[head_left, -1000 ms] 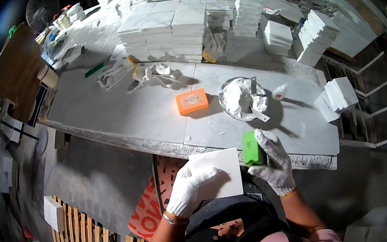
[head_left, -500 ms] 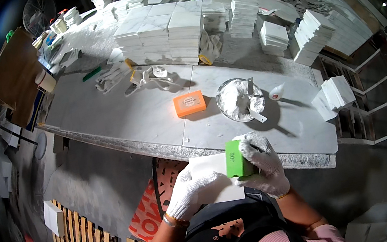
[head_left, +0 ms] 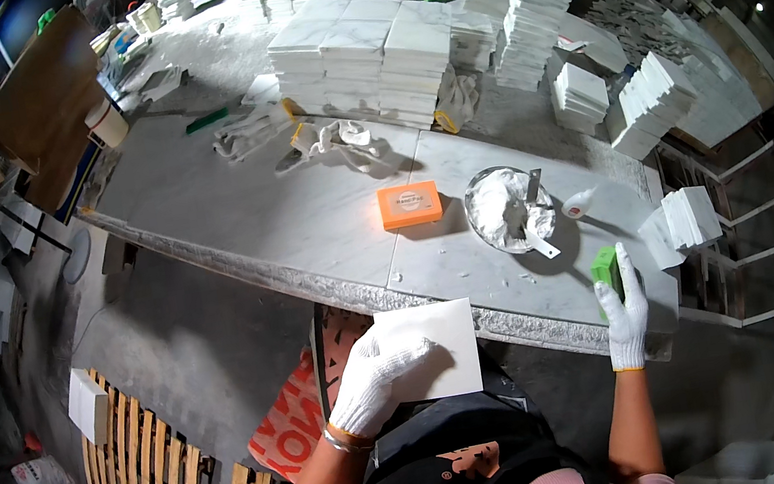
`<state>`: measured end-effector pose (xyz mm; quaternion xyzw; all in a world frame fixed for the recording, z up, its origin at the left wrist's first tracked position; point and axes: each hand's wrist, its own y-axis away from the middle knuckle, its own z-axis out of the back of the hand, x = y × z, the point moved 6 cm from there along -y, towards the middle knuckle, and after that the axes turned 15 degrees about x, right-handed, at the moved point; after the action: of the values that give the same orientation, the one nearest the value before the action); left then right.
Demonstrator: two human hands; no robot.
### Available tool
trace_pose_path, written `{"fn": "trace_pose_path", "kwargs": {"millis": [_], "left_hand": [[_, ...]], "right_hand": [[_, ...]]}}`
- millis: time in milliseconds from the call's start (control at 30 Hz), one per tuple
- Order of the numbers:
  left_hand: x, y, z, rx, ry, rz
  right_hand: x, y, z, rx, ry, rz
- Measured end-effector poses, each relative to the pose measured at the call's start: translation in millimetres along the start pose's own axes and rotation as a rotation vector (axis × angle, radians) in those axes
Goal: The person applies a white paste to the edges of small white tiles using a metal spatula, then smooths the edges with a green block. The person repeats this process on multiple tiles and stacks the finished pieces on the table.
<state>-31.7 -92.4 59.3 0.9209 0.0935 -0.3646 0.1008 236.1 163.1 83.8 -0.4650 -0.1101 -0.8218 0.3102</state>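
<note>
A white square tile (head_left: 454,348) is held in front of my body by my left hand (head_left: 389,368), in a white knit glove, gripping its left side with the thumb across the face. My right hand (head_left: 627,315), gloved the same way, is out at the table's right front corner. It has a green sanding block (head_left: 607,280) between thumb and fingers, at or just above the tabletop; whether the block touches the stone cannot be made out. Beyond it, a round metal bowl (head_left: 476,218) holds white paste and putty knives. An orange sanding block (head_left: 410,205) lies left of the bowl.
The stone table (head_left: 302,215) has a rough front edge. Stacked marble tiles (head_left: 417,45) stand along its far side, with a smaller stack (head_left: 690,217) at the right edge. A small white bottle (head_left: 579,203) lies beside the bowl. Loose gloves (head_left: 340,138) lie farther back. Wooden slats (head_left: 144,463) are lower left.
My right hand has carried the green block off the tile and out to the right over the table corner. The tile stays in my left hand. The whole view has shifted slightly.
</note>
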Motion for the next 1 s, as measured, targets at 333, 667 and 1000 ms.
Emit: {"fn": "trace_pose_path", "kwargs": {"millis": [333, 667, 1000], "left_hand": [[2.2, 7.2, 5.5, -0.029, -0.028, 0.056], [-17.6, 29.3, 16.7, -0.052, -0.191, -0.058], [-14.2, 30.7, 19.9, -0.057, 0.029, -0.037]], "right_hand": [[141.4, 13.9, -117.9, 0.408, -0.096, 0.422], [87.9, 5.8, -152.9, 0.400, -0.299, 0.204], [97.4, 14.4, -161.1, 0.486, -0.022, 0.352]]}}
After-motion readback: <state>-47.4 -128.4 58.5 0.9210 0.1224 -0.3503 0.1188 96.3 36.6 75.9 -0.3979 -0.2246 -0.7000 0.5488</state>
